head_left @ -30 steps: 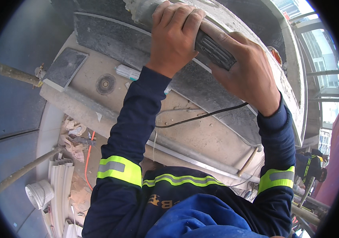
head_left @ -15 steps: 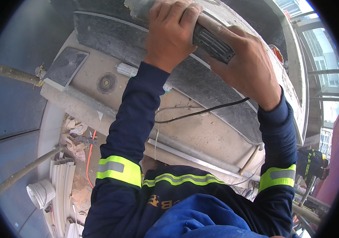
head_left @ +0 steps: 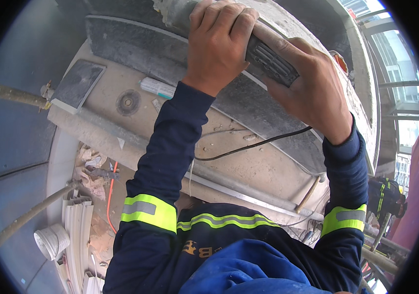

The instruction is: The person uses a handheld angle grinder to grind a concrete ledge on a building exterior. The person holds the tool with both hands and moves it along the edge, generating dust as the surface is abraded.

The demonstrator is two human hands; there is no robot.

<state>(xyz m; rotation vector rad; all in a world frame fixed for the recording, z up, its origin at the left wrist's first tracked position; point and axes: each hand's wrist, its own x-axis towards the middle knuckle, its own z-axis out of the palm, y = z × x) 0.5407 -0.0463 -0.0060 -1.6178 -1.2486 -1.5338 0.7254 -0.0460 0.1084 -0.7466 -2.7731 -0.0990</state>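
Observation:
My right hand is closed around the slotted rear body of a dark grey corded angle grinder. My left hand wraps the front part, its fingers curled over the far side. The grinder's working end is hidden behind my hands. Both hands are over the far edge of a long dark grey stone slab, beside a rough pale concrete ledge. From the grinder a black cord runs down and left, passing behind my left sleeve.
On the dusty board lie a round disc, a white tube and a small dark slab. Scaffold poles cross the left side, near a white bucket. Another person is at the far right.
Both hands and the grinder have shifted slightly right and nearer to me. More of the white tube shows beside my left sleeve. The grip looks the same.

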